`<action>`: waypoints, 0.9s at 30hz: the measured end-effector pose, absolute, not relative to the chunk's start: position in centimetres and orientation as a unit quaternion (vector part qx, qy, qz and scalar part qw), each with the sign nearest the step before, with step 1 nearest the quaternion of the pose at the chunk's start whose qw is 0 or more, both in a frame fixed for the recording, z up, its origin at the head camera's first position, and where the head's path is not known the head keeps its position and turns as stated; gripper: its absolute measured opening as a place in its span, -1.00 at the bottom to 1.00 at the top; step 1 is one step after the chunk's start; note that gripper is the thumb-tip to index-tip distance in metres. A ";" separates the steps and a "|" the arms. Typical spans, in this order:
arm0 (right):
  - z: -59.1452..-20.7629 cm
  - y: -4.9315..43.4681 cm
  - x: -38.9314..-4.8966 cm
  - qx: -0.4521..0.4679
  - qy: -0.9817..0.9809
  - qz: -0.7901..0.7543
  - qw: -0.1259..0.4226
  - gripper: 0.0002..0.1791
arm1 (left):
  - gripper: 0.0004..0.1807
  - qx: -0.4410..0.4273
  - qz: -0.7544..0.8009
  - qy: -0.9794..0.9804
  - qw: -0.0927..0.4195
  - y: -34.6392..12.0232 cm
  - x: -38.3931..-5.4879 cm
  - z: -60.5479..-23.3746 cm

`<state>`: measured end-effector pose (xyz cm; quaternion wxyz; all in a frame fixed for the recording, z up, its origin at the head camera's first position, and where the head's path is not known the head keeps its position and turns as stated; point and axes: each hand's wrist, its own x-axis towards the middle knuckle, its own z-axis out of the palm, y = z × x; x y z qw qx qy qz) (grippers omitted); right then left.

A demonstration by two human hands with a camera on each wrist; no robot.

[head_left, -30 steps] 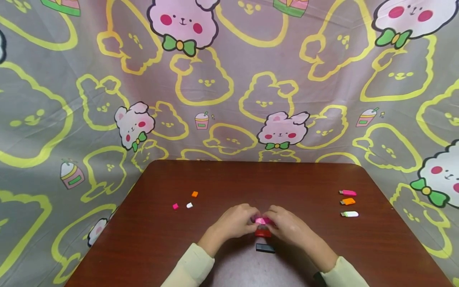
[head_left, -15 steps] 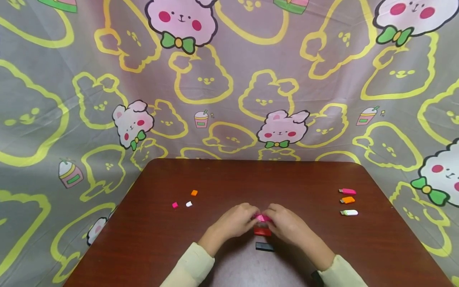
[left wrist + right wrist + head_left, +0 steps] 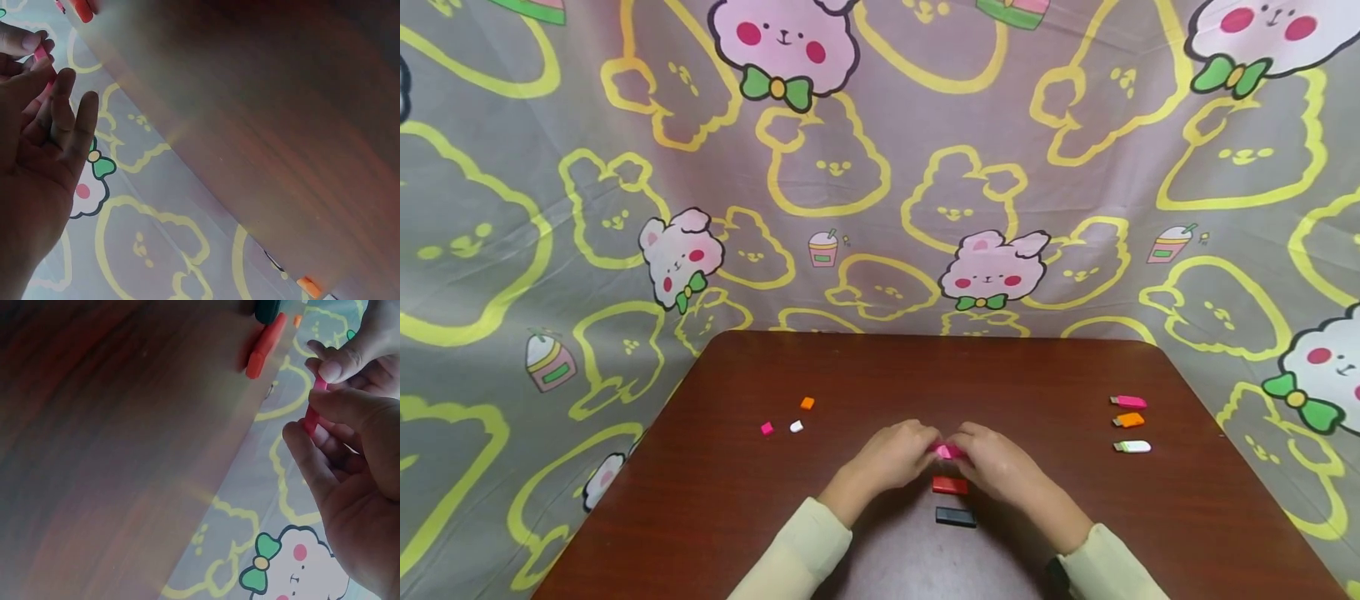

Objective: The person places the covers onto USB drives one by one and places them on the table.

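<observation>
Near the middle of the table, my left hand [image 3: 895, 454] and right hand [image 3: 996, 462] meet at a pink USB stick [image 3: 948, 451]. Each hand pinches one end of it between thumb and fingers. The right wrist view shows the slim pink stick [image 3: 311, 419] raised off the table, its ends partly hidden by fingertips. The left wrist view catches a narrow strip of the stick [image 3: 41, 52]. Just nearer than the hands lies a red USB stick [image 3: 950, 485], and below that a black USB stick [image 3: 956, 517], both flat on the wood.
At the left lie small caps: orange [image 3: 807, 403], pink [image 3: 767, 428] and white [image 3: 796, 427]. Uncapped USB sticks in pink [image 3: 1131, 402], orange [image 3: 1129, 420] and white [image 3: 1135, 447] line the right side. A patterned cloth [image 3: 880, 200] hangs behind the brown table [image 3: 865, 367].
Both hands have shifted slightly away from me with the pink stick, leaving the red stick more exposed. Their pinch on the pink stick continues; the other pieces stay put.
</observation>
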<state>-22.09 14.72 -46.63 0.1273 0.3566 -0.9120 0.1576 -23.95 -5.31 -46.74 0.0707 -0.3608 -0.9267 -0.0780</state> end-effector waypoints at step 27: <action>-47.5 14.5 -23.4 0.319 -0.937 0.122 0.067 -0.81 | -0.81 -0.334 -0.032 -0.941 0.054 -4.3 -25.2 -48.2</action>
